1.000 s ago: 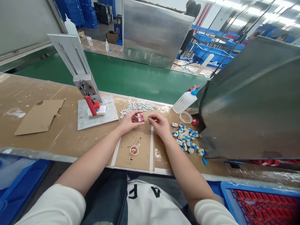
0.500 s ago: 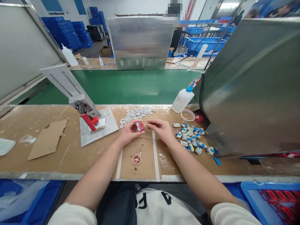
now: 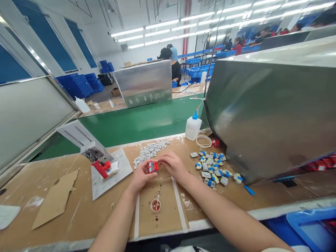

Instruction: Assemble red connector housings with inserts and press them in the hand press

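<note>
My left hand (image 3: 139, 177) is closed around a small red toy car body (image 3: 153, 167) with light blue and grey panels, held above the table. My right hand (image 3: 173, 167) pinches at the car's right side, thumb and fingers together. What sits in that pinch is too small to make out. Below both hands, a small clear cup (image 3: 155, 205) of reddish liquid stands on taped cardboard, with a thin light stick in it. Just behind the hands lies a spread of small grey flat pieces (image 3: 149, 154).
Grey, blue and yellow blocks (image 3: 212, 166) lie at right, near a white bottle (image 3: 193, 128) with blue cap and a tape ring (image 3: 203, 141). A metal press stand (image 3: 105, 163) stands left. Behind runs a green belt (image 3: 136, 122); a large metal panel (image 3: 273, 115) bounds the right.
The view has tilted up and turned, so the bench sits lower in the picture. My right hand has come closer to the red toy car body, which stays in my left hand.
</note>
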The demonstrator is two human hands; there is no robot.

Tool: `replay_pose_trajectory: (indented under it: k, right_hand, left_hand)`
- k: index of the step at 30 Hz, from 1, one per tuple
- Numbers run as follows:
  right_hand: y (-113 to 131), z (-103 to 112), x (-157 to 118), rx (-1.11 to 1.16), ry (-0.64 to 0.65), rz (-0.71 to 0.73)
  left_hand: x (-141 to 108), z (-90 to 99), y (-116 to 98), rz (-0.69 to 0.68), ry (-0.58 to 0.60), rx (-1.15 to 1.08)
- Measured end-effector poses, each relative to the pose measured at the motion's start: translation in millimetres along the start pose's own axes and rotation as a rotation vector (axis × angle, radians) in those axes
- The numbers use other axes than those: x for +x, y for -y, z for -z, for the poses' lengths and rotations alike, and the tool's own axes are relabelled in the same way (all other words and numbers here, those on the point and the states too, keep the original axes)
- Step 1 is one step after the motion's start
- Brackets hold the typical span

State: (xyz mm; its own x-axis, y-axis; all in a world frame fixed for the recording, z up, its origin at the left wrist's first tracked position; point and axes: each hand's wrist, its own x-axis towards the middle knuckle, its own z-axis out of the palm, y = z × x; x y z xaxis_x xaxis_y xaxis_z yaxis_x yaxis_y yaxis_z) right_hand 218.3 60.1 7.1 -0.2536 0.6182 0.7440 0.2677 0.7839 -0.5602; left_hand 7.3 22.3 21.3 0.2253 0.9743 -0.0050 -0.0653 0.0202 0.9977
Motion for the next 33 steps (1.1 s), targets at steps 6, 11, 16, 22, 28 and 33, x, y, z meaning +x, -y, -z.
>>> replay_pose_trajectory:
  k: [6,11,16,22,28,33]
  right_hand:
    - [-6.7,-4.0,1.7,-0.062,0.002,0.03]
    - [-6.8,1.0,6.0,-0.168,0.114,-0.044]
    - [-1.2,12.5,13.8,-0.34,0.29,-0.093]
    - [4.3,23.5,16.5,-0.403,0.551,-0.094]
    - [10.0,25.0,8.7,-0.078,0.468,-0.306]
    - [17.5,16.2,1.3,0.083,0.463,-0.38]
  left_hand:
    - [1.8,2.2,3.5,-0.011,-0.025,-0.046]
    - [4.1,6.0,7.0,-0.032,-0.027,0.059]
    - [3.5,4.9,4.5,-0.044,-0.001,0.164]
    - [-0.8,-1.2,-1.2,-0.081,-0.009,0.249]
    - [-0.8,-1.2,2.5,-0.164,-0.024,0.388]
    - [0.6,1.2,8.9,-0.183,-0.061,0.513]
